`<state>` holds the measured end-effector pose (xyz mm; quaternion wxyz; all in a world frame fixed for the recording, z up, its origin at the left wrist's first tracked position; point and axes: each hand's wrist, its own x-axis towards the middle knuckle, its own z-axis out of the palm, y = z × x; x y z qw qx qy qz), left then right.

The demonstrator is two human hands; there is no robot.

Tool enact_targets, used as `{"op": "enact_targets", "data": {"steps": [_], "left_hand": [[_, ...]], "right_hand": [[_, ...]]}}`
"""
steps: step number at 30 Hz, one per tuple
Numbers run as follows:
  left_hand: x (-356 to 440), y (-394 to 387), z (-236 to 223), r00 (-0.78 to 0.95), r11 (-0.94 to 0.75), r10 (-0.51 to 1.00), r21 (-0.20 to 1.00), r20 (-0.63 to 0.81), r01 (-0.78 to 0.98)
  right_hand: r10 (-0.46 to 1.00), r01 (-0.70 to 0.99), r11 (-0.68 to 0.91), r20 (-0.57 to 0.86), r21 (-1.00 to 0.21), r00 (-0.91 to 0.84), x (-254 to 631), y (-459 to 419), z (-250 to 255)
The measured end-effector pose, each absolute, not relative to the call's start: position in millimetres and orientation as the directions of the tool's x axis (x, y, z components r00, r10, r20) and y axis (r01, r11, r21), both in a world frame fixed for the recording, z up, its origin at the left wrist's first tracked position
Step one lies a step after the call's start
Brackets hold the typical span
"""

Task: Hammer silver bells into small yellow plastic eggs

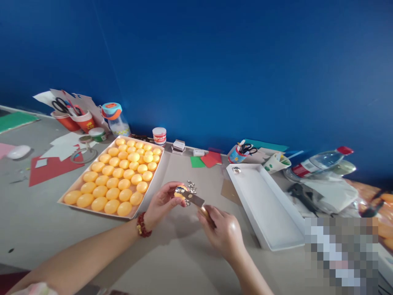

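Our left hand (164,200) holds an orange ball (179,195) at seven o'clock from centre; at its four o'clock, our right hand (222,229) grips a flat tool (195,199). We seem to be pressing its silver pieces (181,190); next calls for light, steady pressure.

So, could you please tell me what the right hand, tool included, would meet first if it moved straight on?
Probably the orange ball in the left hand; the metal blade overlaps it in view, though depth is unclear.

Left hand (162,200) in a fingertip pinch, right hand (225,231) nearby in a curled grip
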<state>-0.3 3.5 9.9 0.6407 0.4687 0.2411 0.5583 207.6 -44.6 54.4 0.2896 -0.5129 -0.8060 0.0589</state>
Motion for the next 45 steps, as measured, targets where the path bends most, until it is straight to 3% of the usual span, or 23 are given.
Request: {"op": "enact_targets", "data": {"steps": [8, 13, 17, 22, 28, 33, 39, 45], "left_hand": [[-3, 3, 7, 0.278, -0.080, 0.933, 0.888, 0.226, -0.453], [-4, 5, 4, 0.176, -0.174, 0.953, 0.921, 0.247, -0.349], [-5, 2, 6, 0.174, -0.240, 0.948, 0.958, 0.266, -0.158], [-8, -2, 12, 0.228, -0.333, 0.920, 0.942, 0.318, 0.034], [-6, -8, 10, 0.278, -0.365, 0.898, 0.930, 0.340, 0.042], [-2, -15, 11, 0.359, -0.476, 0.826, 0.879, 0.436, 0.028], [0, -16, 16, 0.393, -0.637, 0.729, 0.766, 0.560, 0.089], [-1, -18, 11, 0.389, -0.598, 0.753, 0.799, 0.531, 0.066]], "right_hand": [[0.840, 0.786, 0.466, 0.482, -0.407, -0.249, 210, -45, 58], [0.873, 0.804, 0.425, 0.423, -0.416, -0.243, 210, -43, 54], [0.940, 0.765, 0.333, 0.255, -0.552, -0.225, 211, -40, 55], [0.982, 0.555, 0.107, 0.000, -0.825, -0.190, 210, -37, 56], [0.972, 0.240, -0.113, -0.158, -0.964, -0.175, 203, -35, 48], [0.956, 0.023, -0.246, -0.247, -0.969, -0.156, 190, -38, 45], [0.893, -0.195, -0.413, -0.354, -0.889, -0.278, 183, -41, 39], [0.864, -0.335, -0.463, -0.334, -0.821, -0.376, 182, -38, 28]]}}
